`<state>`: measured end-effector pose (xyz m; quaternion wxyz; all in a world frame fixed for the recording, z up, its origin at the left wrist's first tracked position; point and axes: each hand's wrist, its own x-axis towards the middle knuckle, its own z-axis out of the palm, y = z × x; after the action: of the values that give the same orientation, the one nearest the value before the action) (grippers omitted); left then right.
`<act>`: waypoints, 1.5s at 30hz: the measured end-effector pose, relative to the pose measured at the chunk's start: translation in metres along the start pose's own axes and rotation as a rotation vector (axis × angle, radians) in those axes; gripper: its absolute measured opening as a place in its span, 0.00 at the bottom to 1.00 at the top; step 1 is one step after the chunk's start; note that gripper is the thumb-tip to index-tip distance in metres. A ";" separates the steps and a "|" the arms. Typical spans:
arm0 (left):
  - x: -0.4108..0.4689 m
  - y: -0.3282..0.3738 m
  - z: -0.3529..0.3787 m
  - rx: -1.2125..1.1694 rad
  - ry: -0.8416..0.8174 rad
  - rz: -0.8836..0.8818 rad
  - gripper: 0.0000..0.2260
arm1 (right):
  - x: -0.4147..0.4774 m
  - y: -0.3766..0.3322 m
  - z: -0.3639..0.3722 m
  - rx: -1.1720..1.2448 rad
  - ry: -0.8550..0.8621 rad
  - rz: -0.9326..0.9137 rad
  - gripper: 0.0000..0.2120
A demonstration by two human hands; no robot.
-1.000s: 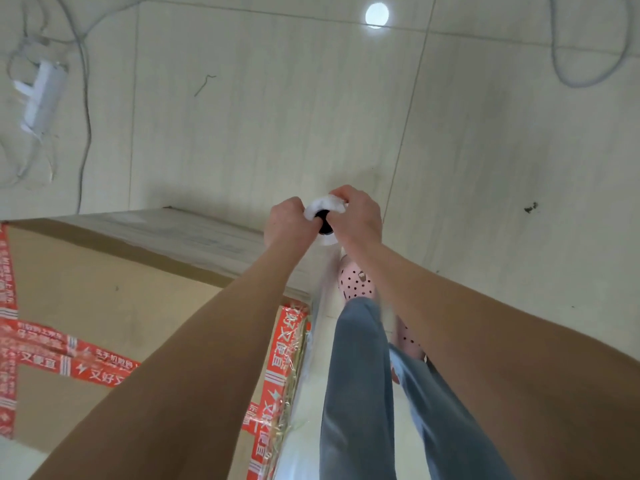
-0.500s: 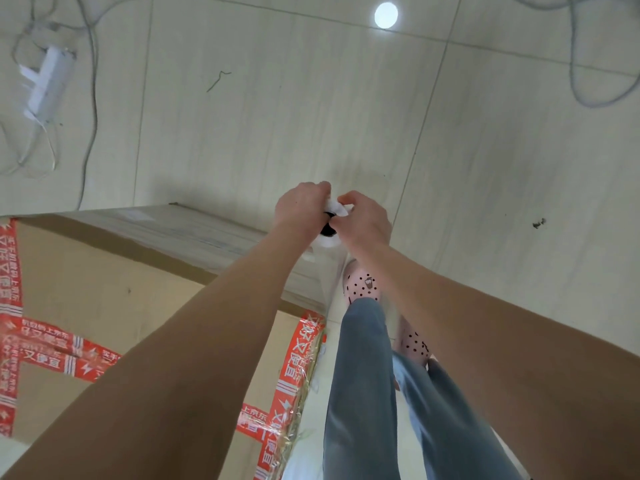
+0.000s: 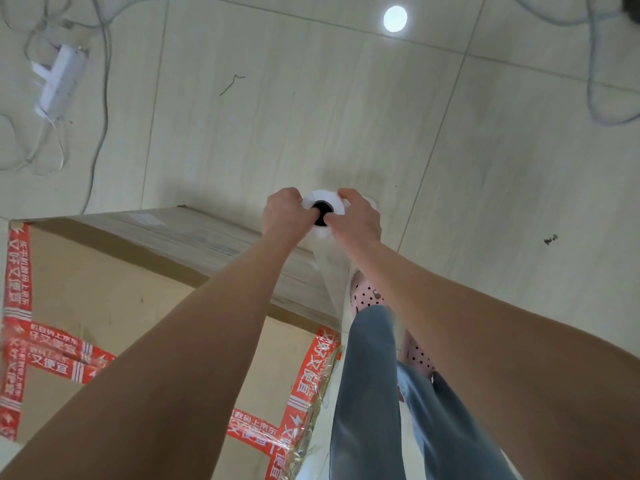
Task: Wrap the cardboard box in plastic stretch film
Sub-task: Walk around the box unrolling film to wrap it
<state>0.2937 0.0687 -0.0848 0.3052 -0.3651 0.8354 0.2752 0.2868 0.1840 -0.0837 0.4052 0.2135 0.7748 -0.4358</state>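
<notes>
A person is standing over a large cardboard box [image 3: 104,299] on a pale tiled floor [image 3: 311,116], with the box sitting to the left of their legs, and is holding an upright roll of stretch film [image 3: 323,202] just past the box's far corner. A sheet of film [image 3: 329,271] is running taut from the roll onto the box's far side. The sharp corner is probably threatening to tear it, and any slack would likely be bunching it into a rope. The left hand [image 3: 284,213] and right hand [image 3: 356,220] are both curling their fingers round the roll's top end, so a slipping grip is risking a dropped roll. The box is looking matte, brown and flat-sided, crossed with glossy red printed tape [image 3: 304,386]. The film is looking thin, clear and faintly streaked, and the roll is showing a round white end with a dark core hole.
</notes>
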 end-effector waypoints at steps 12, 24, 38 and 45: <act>0.001 -0.004 -0.017 0.181 0.030 0.136 0.14 | 0.008 -0.032 0.007 -0.206 0.058 -0.098 0.10; 0.021 0.002 -0.033 0.205 0.048 0.138 0.06 | 0.021 -0.058 0.015 -0.451 -0.020 -0.217 0.09; 0.030 0.010 -0.048 -0.074 0.033 -0.144 0.10 | 0.046 -0.097 0.014 -0.598 -0.066 -0.229 0.11; 0.044 0.013 -0.056 -0.018 0.094 -0.047 0.08 | 0.055 -0.106 0.020 -0.680 -0.107 -0.287 0.09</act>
<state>0.2422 0.0187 -0.0754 0.2686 -0.3999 0.8376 0.2577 0.1912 0.1097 -0.0807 0.4277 -0.0671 0.8751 -0.2163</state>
